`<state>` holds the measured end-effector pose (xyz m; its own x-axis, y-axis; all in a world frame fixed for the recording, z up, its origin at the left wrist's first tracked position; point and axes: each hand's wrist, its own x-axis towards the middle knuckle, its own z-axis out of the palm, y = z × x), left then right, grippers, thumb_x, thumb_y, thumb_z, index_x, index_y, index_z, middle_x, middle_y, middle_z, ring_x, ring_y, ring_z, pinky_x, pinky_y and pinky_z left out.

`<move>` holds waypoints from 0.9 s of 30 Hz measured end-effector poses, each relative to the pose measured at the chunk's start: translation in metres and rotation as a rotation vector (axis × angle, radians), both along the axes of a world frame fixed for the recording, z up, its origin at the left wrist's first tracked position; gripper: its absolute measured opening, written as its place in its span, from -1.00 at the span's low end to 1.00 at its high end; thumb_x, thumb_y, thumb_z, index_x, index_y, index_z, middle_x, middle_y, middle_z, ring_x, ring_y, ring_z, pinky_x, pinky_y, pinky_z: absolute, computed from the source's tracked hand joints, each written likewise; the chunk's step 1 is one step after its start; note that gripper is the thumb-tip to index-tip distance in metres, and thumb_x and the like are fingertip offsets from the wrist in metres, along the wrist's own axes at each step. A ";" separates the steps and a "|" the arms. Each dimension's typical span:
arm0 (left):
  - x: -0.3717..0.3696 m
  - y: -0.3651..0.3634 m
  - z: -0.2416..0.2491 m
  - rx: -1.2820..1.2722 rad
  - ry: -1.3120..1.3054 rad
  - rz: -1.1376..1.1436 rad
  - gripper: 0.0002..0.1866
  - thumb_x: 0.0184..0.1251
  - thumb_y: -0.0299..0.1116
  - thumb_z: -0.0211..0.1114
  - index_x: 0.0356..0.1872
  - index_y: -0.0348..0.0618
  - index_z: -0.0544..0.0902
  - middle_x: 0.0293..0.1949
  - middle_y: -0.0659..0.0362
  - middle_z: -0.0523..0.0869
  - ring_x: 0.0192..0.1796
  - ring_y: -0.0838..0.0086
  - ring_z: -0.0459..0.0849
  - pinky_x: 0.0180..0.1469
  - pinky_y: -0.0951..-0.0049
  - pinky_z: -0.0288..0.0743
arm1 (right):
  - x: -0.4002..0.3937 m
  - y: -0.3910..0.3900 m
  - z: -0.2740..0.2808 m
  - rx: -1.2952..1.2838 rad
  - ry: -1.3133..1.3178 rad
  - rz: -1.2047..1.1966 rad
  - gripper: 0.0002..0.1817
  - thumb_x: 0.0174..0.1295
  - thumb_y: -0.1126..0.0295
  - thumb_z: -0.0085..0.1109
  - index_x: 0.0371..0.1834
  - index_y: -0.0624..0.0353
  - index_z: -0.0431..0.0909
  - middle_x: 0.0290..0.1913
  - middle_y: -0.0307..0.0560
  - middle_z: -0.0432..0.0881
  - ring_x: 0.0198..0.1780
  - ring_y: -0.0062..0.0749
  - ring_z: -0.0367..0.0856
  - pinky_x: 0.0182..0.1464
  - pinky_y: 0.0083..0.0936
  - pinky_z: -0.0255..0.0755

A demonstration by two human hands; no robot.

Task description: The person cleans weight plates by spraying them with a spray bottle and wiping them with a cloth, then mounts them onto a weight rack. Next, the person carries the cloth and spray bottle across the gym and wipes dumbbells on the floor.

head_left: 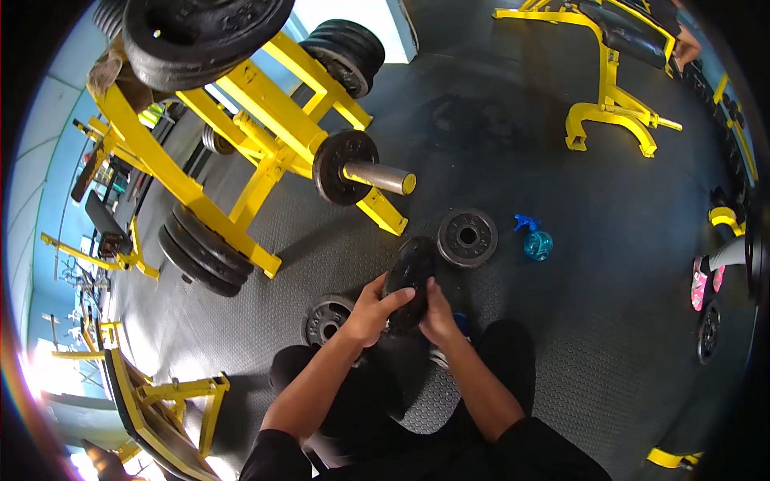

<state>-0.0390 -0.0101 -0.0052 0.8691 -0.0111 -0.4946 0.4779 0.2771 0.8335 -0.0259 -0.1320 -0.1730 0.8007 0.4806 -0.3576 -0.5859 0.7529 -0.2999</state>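
Observation:
Between my two hands I hold a black weight plate (409,272), tilted up on edge above the floor. My left hand (371,313) wraps its left side, with the thumb across the near face. On the opposite side, my right hand (437,313) grips the rim; part of its fingers is hidden behind the plate. A second weight plate (450,250) lies flat on the floor just beyond my right hand. Another plate (311,325) lies by my left forearm, partly covered by it. A blue spray bottle (538,245) is to the right of the flat plate.
A yellow plate rack (261,192) stands ahead on the left, with a small plate (327,168) on its metal peg. A yellow bench (609,88) is at the upper right. Another person's pink shoe (699,284) shows at the right edge, near a plate (709,333).

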 end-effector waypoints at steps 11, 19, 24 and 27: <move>0.115 0.015 0.033 1.104 -0.598 -0.084 -0.50 0.47 -0.17 0.29 0.19 -0.43 0.53 0.02 -0.22 0.56 0.11 -0.05 0.55 0.25 0.14 0.40 | 0.176 -0.010 0.047 -0.285 -0.403 -0.240 -0.44 0.48 0.01 0.18 0.34 0.15 0.38 0.22 -0.19 0.56 0.23 -0.49 0.52 0.32 -0.40 0.39; 0.152 0.030 0.032 1.232 -0.665 -0.053 -0.52 0.40 -0.25 0.37 0.21 -0.37 0.58 -0.11 -0.06 0.52 -0.02 0.16 0.56 0.11 0.25 0.46 | 0.223 0.016 0.032 -0.246 -0.447 -0.221 -0.41 0.50 -0.02 0.13 0.35 0.19 0.32 0.24 -0.11 0.54 0.27 -0.45 0.48 0.37 -0.40 0.34; 0.158 0.044 0.030 1.250 -0.593 0.022 -0.48 0.39 -0.27 0.39 0.25 -0.41 0.57 -0.08 -0.04 0.52 -0.06 0.17 0.57 0.07 0.26 0.49 | 0.233 0.046 0.027 -0.201 -0.461 -0.164 -0.37 0.52 -0.04 0.07 0.41 0.20 0.27 0.31 -0.06 0.49 0.33 -0.41 0.41 0.39 -0.40 0.30; 0.160 0.055 0.023 1.360 -0.604 0.063 -0.45 0.39 -0.24 0.40 0.32 -0.30 0.56 -0.05 -0.07 0.52 -0.05 0.15 0.58 0.11 0.24 0.50 | 0.234 0.064 0.035 -0.240 -0.384 -0.144 -0.32 0.55 -0.02 0.03 0.53 0.18 0.16 0.44 0.00 0.37 0.40 -0.36 0.36 0.44 -0.38 0.27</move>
<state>0.1210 0.0444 0.0176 0.9227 0.1964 0.3318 -0.0086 -0.8498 0.5270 0.2082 -0.0683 -0.1378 0.9491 0.2951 -0.1099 -0.2933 0.7014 -0.6496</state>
